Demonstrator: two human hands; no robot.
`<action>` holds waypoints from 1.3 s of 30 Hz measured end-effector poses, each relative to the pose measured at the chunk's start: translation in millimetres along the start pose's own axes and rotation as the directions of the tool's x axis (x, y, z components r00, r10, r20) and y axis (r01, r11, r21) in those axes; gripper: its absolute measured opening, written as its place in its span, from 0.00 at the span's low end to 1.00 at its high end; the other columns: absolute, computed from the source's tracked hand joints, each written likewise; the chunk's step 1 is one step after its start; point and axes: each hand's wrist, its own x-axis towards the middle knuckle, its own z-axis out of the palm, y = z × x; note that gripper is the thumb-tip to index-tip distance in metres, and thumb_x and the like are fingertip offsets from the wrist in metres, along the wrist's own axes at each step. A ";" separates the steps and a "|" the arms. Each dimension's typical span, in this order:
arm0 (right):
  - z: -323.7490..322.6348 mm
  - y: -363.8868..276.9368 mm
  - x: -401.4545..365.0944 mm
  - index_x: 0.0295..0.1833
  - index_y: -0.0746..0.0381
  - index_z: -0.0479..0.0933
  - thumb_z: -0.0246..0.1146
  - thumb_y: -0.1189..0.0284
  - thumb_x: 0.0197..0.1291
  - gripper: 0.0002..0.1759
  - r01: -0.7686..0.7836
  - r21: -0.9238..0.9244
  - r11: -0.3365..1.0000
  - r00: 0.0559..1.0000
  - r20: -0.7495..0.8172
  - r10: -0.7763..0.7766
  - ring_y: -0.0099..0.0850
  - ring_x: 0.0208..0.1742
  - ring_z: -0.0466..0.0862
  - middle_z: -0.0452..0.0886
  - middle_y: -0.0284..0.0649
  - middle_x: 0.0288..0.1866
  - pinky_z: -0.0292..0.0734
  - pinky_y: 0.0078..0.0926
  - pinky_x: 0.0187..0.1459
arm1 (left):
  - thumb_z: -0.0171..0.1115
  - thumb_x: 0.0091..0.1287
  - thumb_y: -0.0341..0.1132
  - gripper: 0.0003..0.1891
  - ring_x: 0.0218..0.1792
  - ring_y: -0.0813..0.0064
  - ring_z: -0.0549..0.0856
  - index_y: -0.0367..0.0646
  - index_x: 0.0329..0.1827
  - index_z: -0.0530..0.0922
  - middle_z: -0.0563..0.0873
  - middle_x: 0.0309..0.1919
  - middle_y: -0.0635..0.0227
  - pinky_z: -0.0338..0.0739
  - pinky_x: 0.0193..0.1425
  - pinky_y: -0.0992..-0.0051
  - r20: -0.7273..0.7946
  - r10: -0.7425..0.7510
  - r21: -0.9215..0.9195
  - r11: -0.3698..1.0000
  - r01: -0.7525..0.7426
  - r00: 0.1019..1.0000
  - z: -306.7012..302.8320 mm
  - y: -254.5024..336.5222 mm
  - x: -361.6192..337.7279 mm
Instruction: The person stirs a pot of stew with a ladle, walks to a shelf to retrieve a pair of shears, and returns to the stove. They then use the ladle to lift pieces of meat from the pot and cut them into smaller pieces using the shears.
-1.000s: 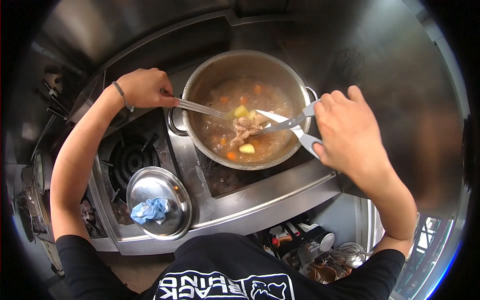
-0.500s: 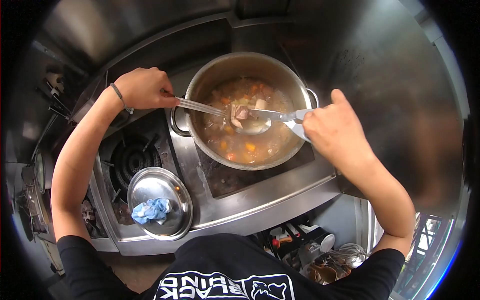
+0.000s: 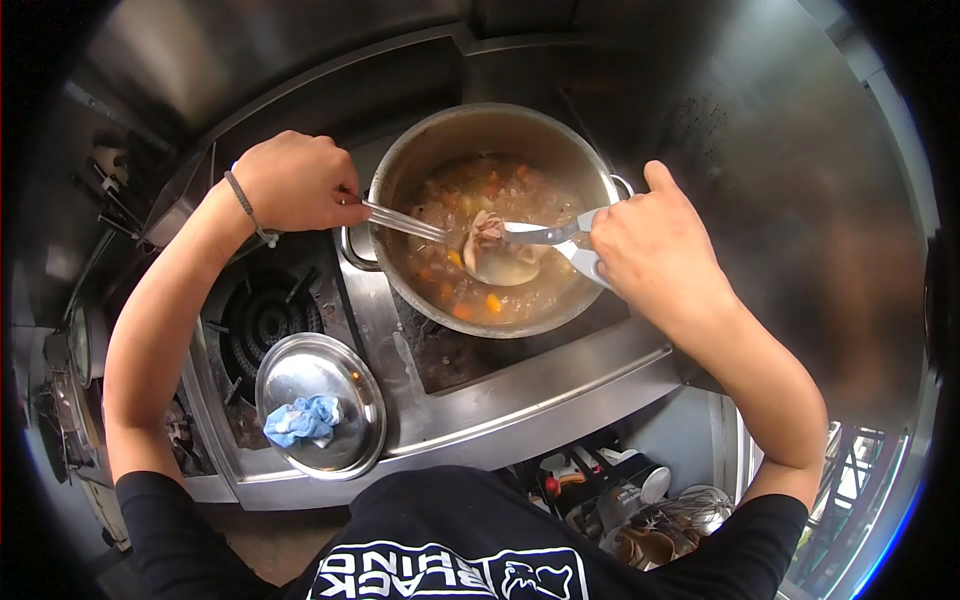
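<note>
My left hand (image 3: 300,183) grips the metal handle of a ladle (image 3: 508,268), whose bowl sits at the surface of the soup (image 3: 470,300). A chunk of meat (image 3: 486,230) lies over the ladle's left rim, partly in the bowl. My right hand (image 3: 655,245) is closed around the grey and white handles of kitchen scissors (image 3: 550,234). Their blades point left and reach the meat; the tips are hidden against it. All this is inside a large metal pot (image 3: 455,120) of cloudy broth with orange vegetable pieces.
Left of the pot is a gas burner (image 3: 270,315). A steel lid (image 3: 350,440) with a crumpled blue cloth (image 3: 303,420) lies partly over that burner. Below the counter edge, whisks (image 3: 700,510) and other utensils stand in containers. A steel wall (image 3: 780,200) rises at the right.
Both hands have shifted slightly, the left to the right and the right to the left. The meat has changed shape and position on the ladle, and the scissor blades have turned a little.
</note>
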 end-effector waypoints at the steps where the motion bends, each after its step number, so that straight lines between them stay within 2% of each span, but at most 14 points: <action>1: 2.2 -0.4 -0.4 0.20 0.51 0.81 0.62 0.72 0.55 0.11 0.002 -0.001 1.000 1.000 -0.002 -0.002 0.26 0.21 0.78 0.77 0.33 0.15 0.62 0.28 0.45 | 0.62 0.59 0.49 0.16 0.32 0.58 0.86 0.47 0.32 0.88 0.87 0.27 0.61 0.81 0.40 0.65 0.000 -0.003 -0.001 1.000 0.003 1.000 0.9 -0.6 -0.7; 4: 7.4 -0.4 -0.3 0.20 0.51 0.81 0.63 0.71 0.53 0.11 0.018 -0.015 1.000 0.999 -0.037 -0.019 0.26 0.23 0.79 0.78 0.33 0.17 0.62 0.27 0.45 | 0.62 0.59 0.49 0.16 0.32 0.59 0.86 0.47 0.32 0.88 0.87 0.27 0.62 0.81 0.40 0.66 0.045 -0.032 0.011 0.999 0.031 0.998 5.1 -3.8 -0.6; 9: 14.3 12.0 -4.8 0.21 0.52 0.81 0.65 0.69 0.52 0.09 -0.013 0.188 0.982 0.993 -0.113 0.034 0.28 0.25 0.80 0.79 0.34 0.17 0.63 0.28 0.45 | 0.65 0.60 0.50 0.18 0.28 0.58 0.86 0.42 0.31 0.87 0.86 0.25 0.58 0.80 0.35 0.69 -0.025 -0.012 -0.087 0.996 0.010 1.000 13.1 -17.0 0.3; 13: 2.6 23.0 -22.0 0.24 0.54 0.82 0.67 0.65 0.50 0.07 -0.089 0.166 0.982 0.980 -0.160 0.116 0.28 0.27 0.81 0.80 0.34 0.19 0.64 0.29 0.46 | 0.65 0.60 0.49 0.18 0.27 0.59 0.86 0.41 0.31 0.87 0.87 0.25 0.59 0.80 0.35 0.69 -0.008 0.003 -0.083 0.997 -0.003 1.000 15.3 -24.1 0.4; 15: -13.4 21.5 -24.0 0.33 0.60 0.79 0.70 0.60 0.46 0.15 -0.140 0.174 0.975 0.990 -0.009 0.144 0.32 0.35 0.80 0.80 0.38 0.27 0.65 0.29 0.49 | 0.65 0.60 0.49 0.18 0.27 0.59 0.86 0.41 0.31 0.86 0.86 0.24 0.58 0.80 0.35 0.69 -0.009 0.011 -0.121 0.993 -0.012 1.000 15.9 -24.7 0.2; 16: -13.9 18.3 -21.8 0.33 0.60 0.79 0.70 0.60 0.46 0.15 -0.141 0.174 0.974 0.989 -0.008 0.145 0.32 0.35 0.80 0.80 0.38 0.27 0.65 0.29 0.49 | 0.65 0.60 0.49 0.18 0.27 0.59 0.86 0.41 0.31 0.86 0.86 0.24 0.58 0.80 0.35 0.69 -0.009 0.012 -0.121 0.993 -0.013 1.000 14.8 -23.2 -0.4; 19: -17.0 7.0 -13.9 0.28 0.56 0.79 0.68 0.64 0.48 0.09 -0.105 0.045 0.993 0.993 -0.051 0.107 0.30 0.31 0.79 0.78 0.36 0.22 0.64 0.28 0.48 | 0.65 0.60 0.48 0.17 0.27 0.59 0.86 0.41 0.31 0.87 0.86 0.24 0.58 0.81 0.35 0.69 0.001 0.009 -0.125 0.992 -0.009 1.000 7.0 -13.4 -4.1; 21: -25.1 -0.6 -7.7 0.22 0.49 0.81 0.65 0.67 0.53 0.08 -0.028 -0.055 0.998 0.992 0.120 0.034 0.25 0.27 0.79 0.79 0.32 0.18 0.61 0.26 0.50 | 0.65 0.60 0.48 0.16 0.28 0.59 0.86 0.42 0.30 0.87 0.86 0.24 0.58 0.81 0.35 0.69 -0.022 0.005 -0.075 0.997 -0.007 1.000 2.8 -8.3 -7.2; 23: -31.3 -1.4 -7.2 0.22 0.48 0.82 0.62 0.70 0.56 0.11 0.034 -0.052 0.998 0.988 0.154 -0.026 0.24 0.26 0.79 0.79 0.30 0.18 0.60 0.26 0.49 | 0.65 0.59 0.47 0.16 0.28 0.59 0.86 0.42 0.30 0.87 0.86 0.24 0.58 0.81 0.35 0.69 -0.033 0.020 -0.071 0.997 -0.022 0.999 7.2 -10.1 -8.5; 26: -21.1 -0.1 -9.0 0.21 0.49 0.81 0.62 0.70 0.55 0.11 0.015 -0.047 0.999 0.997 0.077 -0.011 0.24 0.25 0.79 0.80 0.31 0.18 0.60 0.26 0.48 | 0.65 0.60 0.46 0.15 0.27 0.60 0.86 0.42 0.30 0.87 0.86 0.24 0.59 0.81 0.34 0.70 -0.052 0.023 -0.046 0.999 -0.026 0.998 7.6 -10.8 -13.3; 28: -12.7 4.6 -11.5 0.19 0.50 0.80 0.61 0.72 0.54 0.11 -0.006 -0.001 1.000 0.996 -0.090 0.006 0.26 0.23 0.80 0.80 0.33 0.18 0.61 0.26 0.46 | 0.65 0.60 0.46 0.15 0.26 0.60 0.86 0.42 0.30 0.87 0.86 0.23 0.59 0.81 0.34 0.70 -0.062 0.012 -0.027 1.000 -0.013 0.998 8.0 -12.2 -14.9; 32: -6.6 15.7 -18.1 0.18 0.53 0.79 0.61 0.74 0.51 0.11 -0.053 0.134 0.990 0.989 -0.128 0.070 0.30 0.23 0.81 0.79 0.37 0.18 0.63 0.29 0.44 | 0.65 0.60 0.46 0.15 0.24 0.61 0.85 0.42 0.29 0.87 0.86 0.22 0.60 0.80 0.32 0.71 -0.094 -0.025 -0.021 1.000 0.023 0.995 8.2 -16.1 -20.2; 35: -9.7 16.4 -18.3 0.19 0.53 0.79 0.62 0.74 0.50 0.10 -0.095 0.091 0.991 0.995 -0.031 0.098 0.31 0.23 0.81 0.80 0.38 0.19 0.64 0.30 0.43 | 0.66 0.60 0.46 0.15 0.23 0.61 0.85 0.42 0.29 0.87 0.85 0.20 0.61 0.79 0.31 0.70 -0.134 -0.029 -0.042 0.999 0.024 0.990 12.1 -19.6 -22.3; 39: 3.0 15.4 -19.5 0.20 0.53 0.79 0.63 0.74 0.49 0.08 -0.131 0.076 0.988 0.984 -0.115 0.140 0.32 0.23 0.82 0.81 0.38 0.20 0.64 0.30 0.43 | 0.66 0.59 0.47 0.15 0.22 0.61 0.84 0.43 0.29 0.86 0.84 0.19 0.63 0.79 0.30 0.70 -0.189 0.029 -0.031 0.999 -0.035 0.982 10.9 -21.1 -24.2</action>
